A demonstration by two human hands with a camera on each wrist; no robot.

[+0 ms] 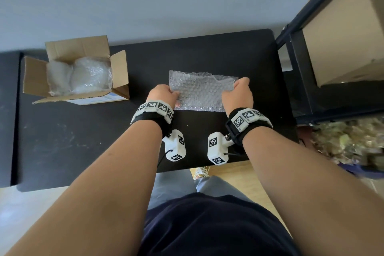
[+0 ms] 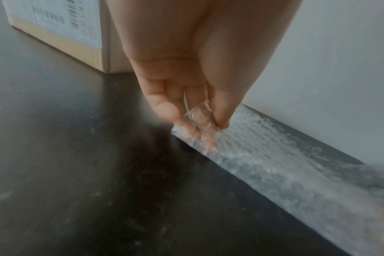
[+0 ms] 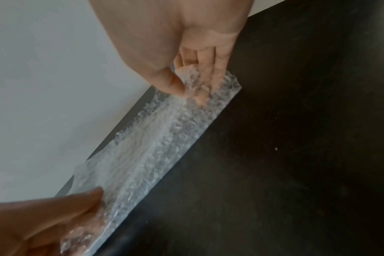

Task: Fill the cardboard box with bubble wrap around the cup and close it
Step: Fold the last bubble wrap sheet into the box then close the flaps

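A clear bubble wrap sheet [image 1: 200, 90] lies spread over the middle of the black table [image 1: 83, 141]. My left hand [image 1: 164, 94] pinches its left end between thumb and fingers [image 2: 221, 119], and the wrap [image 2: 274, 164] runs off to the right. My right hand [image 1: 239, 94] pinches the right end with thumb and fingers [image 3: 175, 84] on the wrap [image 3: 160, 138]. The open cardboard box [image 1: 33, 77] stands at the table's left rear, flaps up, stuffed with bubble wrap [image 1: 83, 75]. The cup is hidden.
A dark metal shelf [image 1: 299, 64] with a large cardboard box [image 1: 342, 33] stands to the right of the table. A grey wall runs behind. The box's labelled side [image 2: 55, 26] is just left of my left hand.
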